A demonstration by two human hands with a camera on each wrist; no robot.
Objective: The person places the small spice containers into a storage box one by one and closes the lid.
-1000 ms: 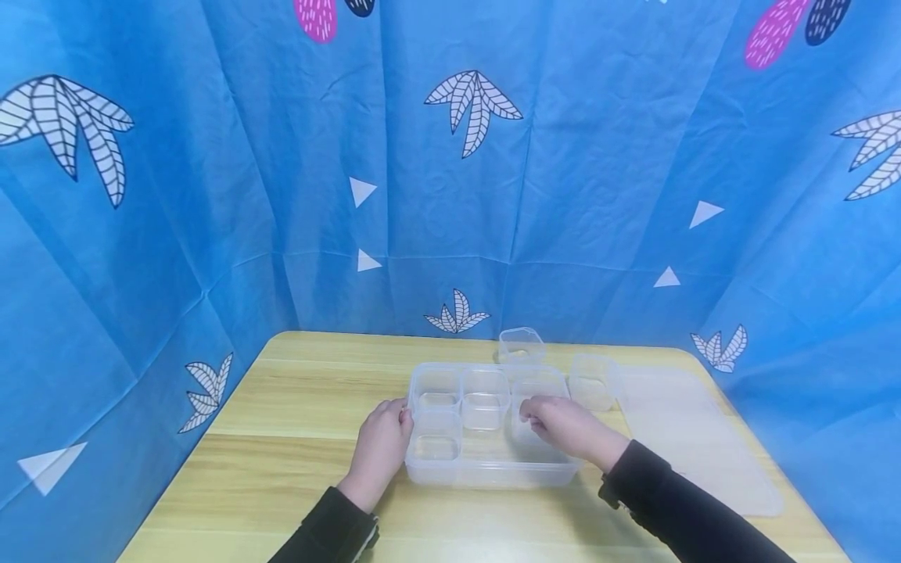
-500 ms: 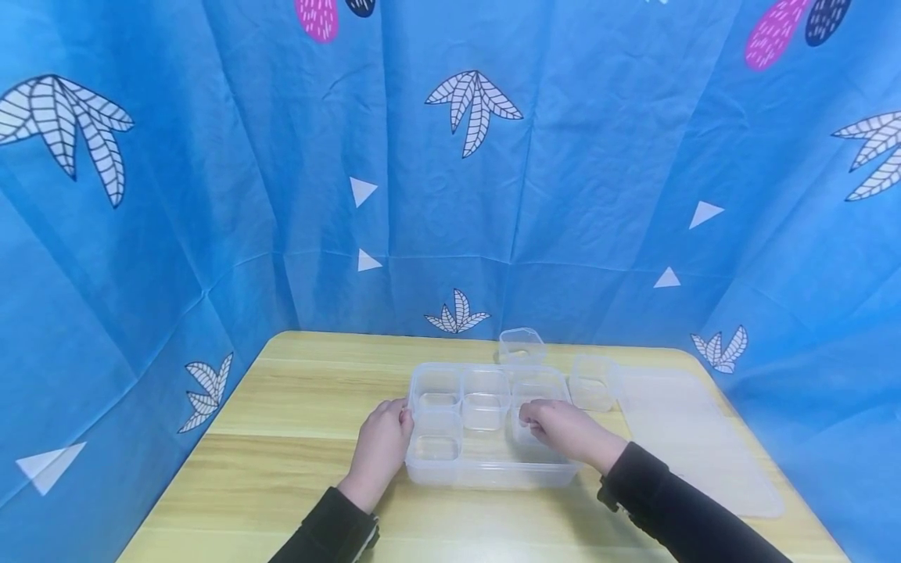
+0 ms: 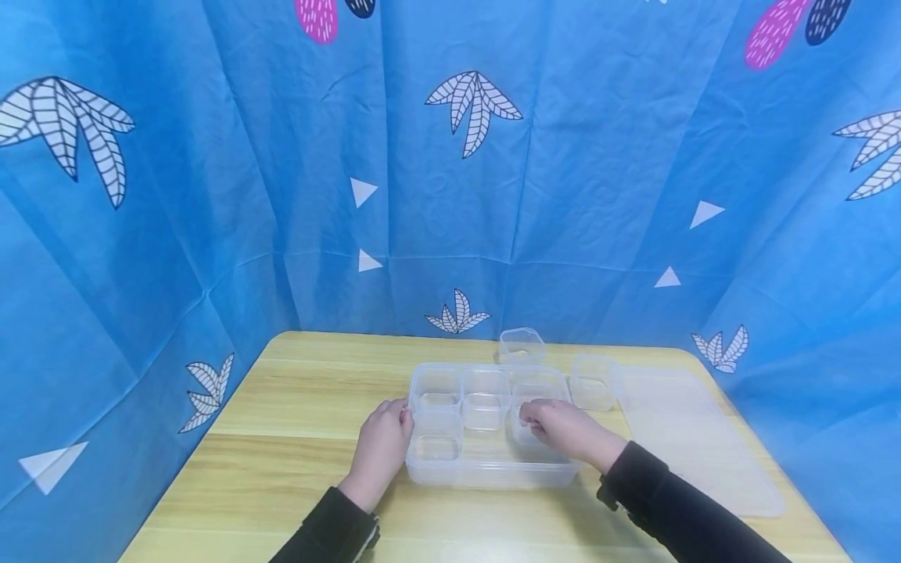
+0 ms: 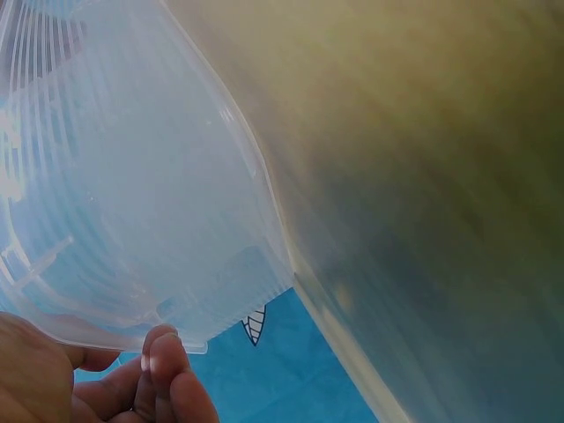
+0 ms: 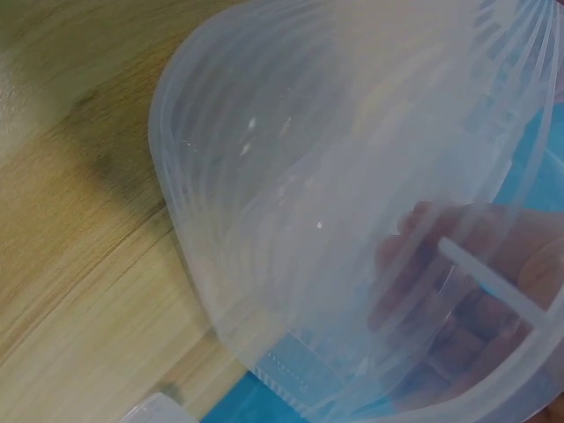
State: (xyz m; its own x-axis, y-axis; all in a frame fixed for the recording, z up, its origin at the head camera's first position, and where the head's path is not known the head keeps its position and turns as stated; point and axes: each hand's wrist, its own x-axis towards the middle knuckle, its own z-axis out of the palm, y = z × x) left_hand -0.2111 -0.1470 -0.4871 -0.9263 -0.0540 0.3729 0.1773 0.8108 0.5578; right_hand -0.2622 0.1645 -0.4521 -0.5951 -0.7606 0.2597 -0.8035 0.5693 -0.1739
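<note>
A clear plastic storage box (image 3: 493, 475) stands on the table with several small square clear containers inside. My left hand (image 3: 381, 439) holds the box's left side, its thumb and fingers (image 4: 167, 361) at the rim in the left wrist view. Inside the box at the right, my right hand (image 3: 566, 428) has curled fingers on a small clear container (image 3: 522, 435), which it partly covers. Through the cloudy box wall (image 5: 264, 194), the right wrist view shows that hand's bent fingers (image 5: 458, 308) blurred. Small containers fill the back left (image 3: 436, 387), front left (image 3: 435, 438) and back middle (image 3: 486, 399).
Two more small clear containers stand outside the box, one behind it (image 3: 521, 346) and one at its back right (image 3: 594, 383). A flat translucent lid (image 3: 704, 442) lies on the wooden table (image 3: 296, 391) at the right. A blue patterned curtain (image 3: 450, 195) hangs around the table.
</note>
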